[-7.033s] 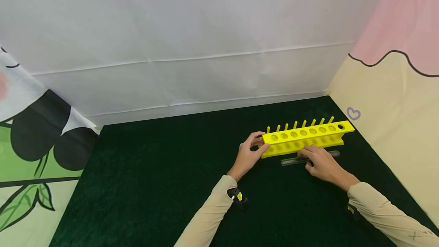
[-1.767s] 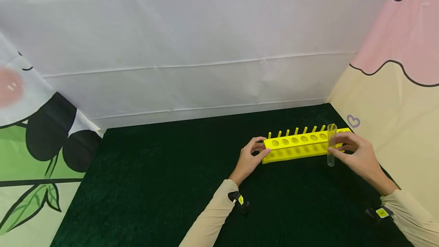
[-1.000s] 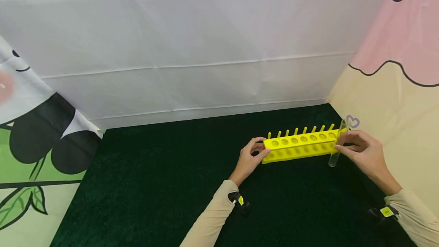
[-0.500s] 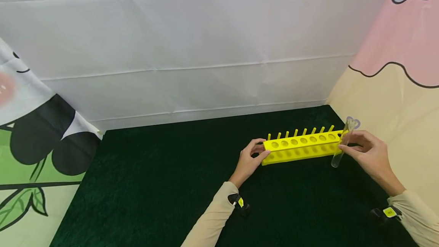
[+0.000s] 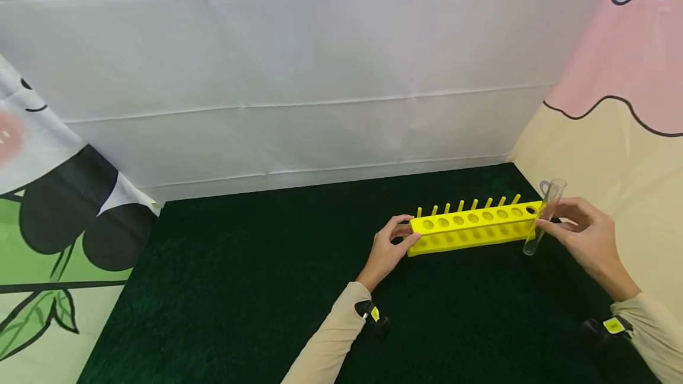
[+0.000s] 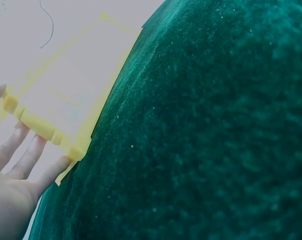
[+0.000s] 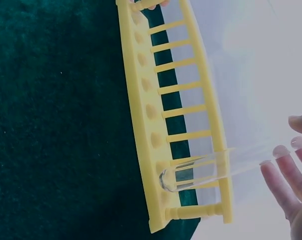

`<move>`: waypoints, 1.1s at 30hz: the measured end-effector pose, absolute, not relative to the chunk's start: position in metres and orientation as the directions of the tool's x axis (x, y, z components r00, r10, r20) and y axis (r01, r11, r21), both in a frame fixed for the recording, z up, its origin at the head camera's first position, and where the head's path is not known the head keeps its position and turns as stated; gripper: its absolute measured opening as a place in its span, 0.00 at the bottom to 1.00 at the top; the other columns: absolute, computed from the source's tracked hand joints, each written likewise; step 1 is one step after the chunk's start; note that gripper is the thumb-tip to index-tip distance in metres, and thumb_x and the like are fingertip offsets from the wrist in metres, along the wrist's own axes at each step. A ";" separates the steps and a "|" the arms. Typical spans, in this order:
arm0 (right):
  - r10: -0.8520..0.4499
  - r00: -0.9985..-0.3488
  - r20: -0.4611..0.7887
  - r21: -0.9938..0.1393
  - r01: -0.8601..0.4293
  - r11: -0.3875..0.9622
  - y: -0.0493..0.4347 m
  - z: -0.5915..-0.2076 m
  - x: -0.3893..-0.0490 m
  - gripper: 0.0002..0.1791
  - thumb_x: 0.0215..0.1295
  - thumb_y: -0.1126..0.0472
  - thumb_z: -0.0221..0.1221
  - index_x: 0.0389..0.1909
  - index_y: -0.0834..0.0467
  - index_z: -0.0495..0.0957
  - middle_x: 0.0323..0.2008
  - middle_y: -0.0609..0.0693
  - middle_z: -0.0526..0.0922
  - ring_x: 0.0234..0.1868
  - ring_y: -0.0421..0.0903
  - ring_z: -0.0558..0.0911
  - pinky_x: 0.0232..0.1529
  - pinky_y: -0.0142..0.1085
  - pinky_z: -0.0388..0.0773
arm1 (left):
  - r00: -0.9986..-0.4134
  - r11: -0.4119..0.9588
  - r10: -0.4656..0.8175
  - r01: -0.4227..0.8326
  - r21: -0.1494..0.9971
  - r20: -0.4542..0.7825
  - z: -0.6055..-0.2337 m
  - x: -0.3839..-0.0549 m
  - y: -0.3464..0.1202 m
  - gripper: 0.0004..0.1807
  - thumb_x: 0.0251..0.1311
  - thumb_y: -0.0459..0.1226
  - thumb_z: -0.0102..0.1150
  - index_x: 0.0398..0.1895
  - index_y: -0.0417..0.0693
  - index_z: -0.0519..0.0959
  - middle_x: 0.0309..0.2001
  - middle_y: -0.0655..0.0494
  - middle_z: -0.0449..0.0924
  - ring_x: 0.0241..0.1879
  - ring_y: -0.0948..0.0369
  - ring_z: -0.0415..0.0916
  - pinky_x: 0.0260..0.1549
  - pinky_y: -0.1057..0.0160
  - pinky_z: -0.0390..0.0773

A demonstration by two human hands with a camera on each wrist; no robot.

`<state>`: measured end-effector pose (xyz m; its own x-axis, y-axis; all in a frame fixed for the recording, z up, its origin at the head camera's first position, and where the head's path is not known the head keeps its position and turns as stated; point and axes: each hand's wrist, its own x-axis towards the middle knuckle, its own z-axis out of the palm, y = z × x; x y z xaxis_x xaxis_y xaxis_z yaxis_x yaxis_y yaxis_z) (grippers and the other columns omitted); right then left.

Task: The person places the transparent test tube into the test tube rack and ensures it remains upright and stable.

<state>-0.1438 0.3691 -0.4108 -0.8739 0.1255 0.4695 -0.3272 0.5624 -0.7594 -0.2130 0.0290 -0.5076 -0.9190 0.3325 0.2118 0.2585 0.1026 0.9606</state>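
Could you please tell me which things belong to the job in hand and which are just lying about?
In the job: yellow rack, gripped at one end by the left hand; clear tube, held tilted by the right hand.

Surroundings: green cloth, white backdrop, printed side hangings.

tube: upper end washed out, right wrist view | left sleeve: cut off, head view

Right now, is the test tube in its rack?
No, the right hand holds the test tube tilted outside the yellow test-tube rack.

dark green table, plush surface, yellow rack standing upon it
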 end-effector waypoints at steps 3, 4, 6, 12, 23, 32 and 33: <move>0.134 -0.868 0.478 -0.755 -0.328 0.567 0.371 -0.410 -0.144 0.19 0.54 0.74 0.64 0.48 0.68 0.74 0.39 0.44 0.78 0.40 0.34 0.77 0.38 0.18 0.73 | -0.918 0.105 0.334 0.263 0.959 0.216 -0.507 -0.212 0.028 0.25 0.62 0.47 0.59 0.61 0.55 0.69 0.50 0.64 0.76 0.49 0.66 0.74 0.49 0.57 0.75; 0.136 -0.866 0.481 -0.753 -0.328 0.570 0.371 -0.410 -0.144 0.19 0.54 0.74 0.64 0.48 0.68 0.74 0.39 0.44 0.78 0.40 0.34 0.77 0.38 0.18 0.73 | -0.917 0.106 0.334 0.265 0.958 0.217 -0.507 -0.212 0.028 0.25 0.62 0.47 0.59 0.61 0.55 0.69 0.50 0.64 0.76 0.49 0.66 0.74 0.49 0.57 0.75; 0.141 -0.863 0.485 -0.752 -0.329 0.570 0.372 -0.409 -0.145 0.19 0.53 0.74 0.64 0.47 0.68 0.74 0.39 0.44 0.78 0.40 0.34 0.78 0.38 0.18 0.73 | -0.917 0.107 0.335 0.267 0.958 0.218 -0.507 -0.212 0.028 0.25 0.62 0.47 0.59 0.61 0.55 0.68 0.50 0.63 0.76 0.49 0.66 0.74 0.49 0.57 0.75; 0.149 -0.858 0.491 -0.768 -0.346 0.539 0.376 -0.406 -0.148 0.19 0.52 0.77 0.64 0.47 0.71 0.74 0.37 0.45 0.80 0.37 0.36 0.79 0.37 0.20 0.75 | -0.919 0.106 0.334 0.259 0.960 0.211 -0.505 -0.213 0.029 0.25 0.62 0.47 0.58 0.61 0.53 0.68 0.50 0.63 0.77 0.49 0.66 0.74 0.48 0.57 0.75; 0.171 -0.863 0.475 -0.785 -0.328 0.525 0.384 -0.401 -0.152 0.20 0.54 0.76 0.63 0.48 0.70 0.74 0.39 0.47 0.80 0.38 0.36 0.79 0.37 0.20 0.75 | -0.915 0.083 0.335 0.267 0.960 0.225 -0.502 -0.213 0.030 0.24 0.63 0.41 0.58 0.61 0.47 0.68 0.52 0.55 0.77 0.50 0.58 0.75 0.49 0.53 0.75; 0.170 -0.868 0.466 -0.793 -0.324 0.517 0.383 -0.394 -0.153 0.19 0.54 0.76 0.63 0.48 0.70 0.73 0.39 0.48 0.80 0.38 0.36 0.79 0.37 0.20 0.75 | -0.918 0.102 0.333 0.261 0.960 0.214 -0.506 -0.214 0.030 0.23 0.63 0.44 0.58 0.61 0.55 0.69 0.52 0.59 0.77 0.51 0.60 0.75 0.50 0.55 0.74; 0.171 -0.868 0.466 -0.793 -0.324 0.516 0.383 -0.393 -0.153 0.19 0.54 0.76 0.63 0.48 0.70 0.73 0.38 0.48 0.80 0.38 0.37 0.79 0.37 0.20 0.75 | -0.919 0.103 0.332 0.260 0.960 0.213 -0.506 -0.214 0.030 0.23 0.63 0.45 0.58 0.61 0.56 0.69 0.52 0.60 0.77 0.51 0.62 0.75 0.50 0.56 0.74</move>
<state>-0.1533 0.3831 -0.3929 -0.8681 0.1708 0.4660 -0.3240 0.5161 -0.7929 -0.2144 0.0297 -0.5060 -0.9188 0.3323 0.2130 0.2598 0.1029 0.9602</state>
